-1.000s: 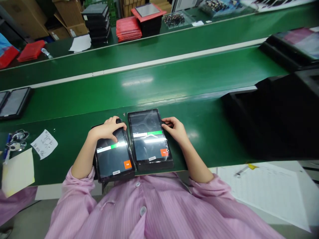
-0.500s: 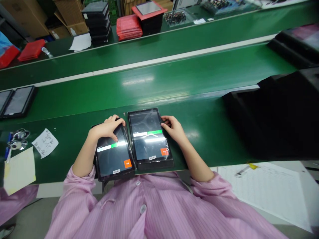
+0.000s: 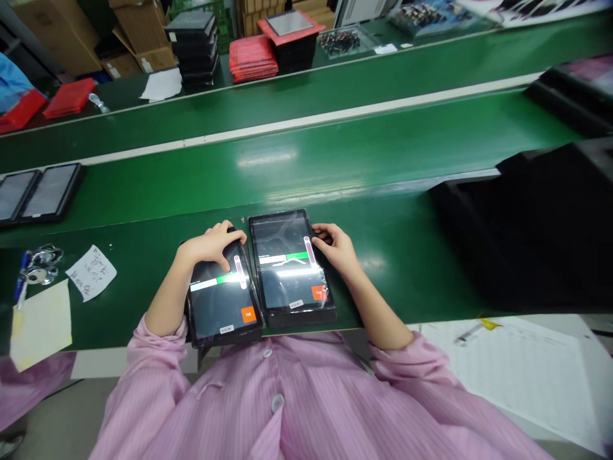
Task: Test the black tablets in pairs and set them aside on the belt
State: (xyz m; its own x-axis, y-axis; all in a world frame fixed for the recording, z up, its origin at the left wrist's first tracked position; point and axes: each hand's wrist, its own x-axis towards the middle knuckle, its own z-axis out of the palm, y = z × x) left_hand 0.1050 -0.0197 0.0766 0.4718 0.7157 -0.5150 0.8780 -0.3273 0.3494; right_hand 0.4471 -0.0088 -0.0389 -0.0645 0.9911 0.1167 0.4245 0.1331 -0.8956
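Two black tablets lie side by side at the near edge of the green bench, each on a dark base, their screens lit with a white and green bar, an orange "Fail" box and a slim upright slider. My left hand [image 3: 213, 248] grips the upper part of the left tablet [image 3: 218, 310], thumb over the screen and fingers around its top right edge. At the right tablet [image 3: 287, 281], my right hand [image 3: 335, 248] holds the upper right side edge between thumb and curled fingers. The two tablets nearly touch.
Black trays or cases [image 3: 536, 223] fill the right side. Two more tablets [image 3: 50, 191] lie at the far left. Nearer are a handwritten note [image 3: 92, 273], yellowish paper [image 3: 42, 324] and a blue pen [image 3: 21, 278]. Behind stand stacked tablets [image 3: 192, 48] and red pouches [image 3: 253, 59].
A slim upright slider has appeared on both screens. The view has shifted slightly; both hands keep their places on the tablets.
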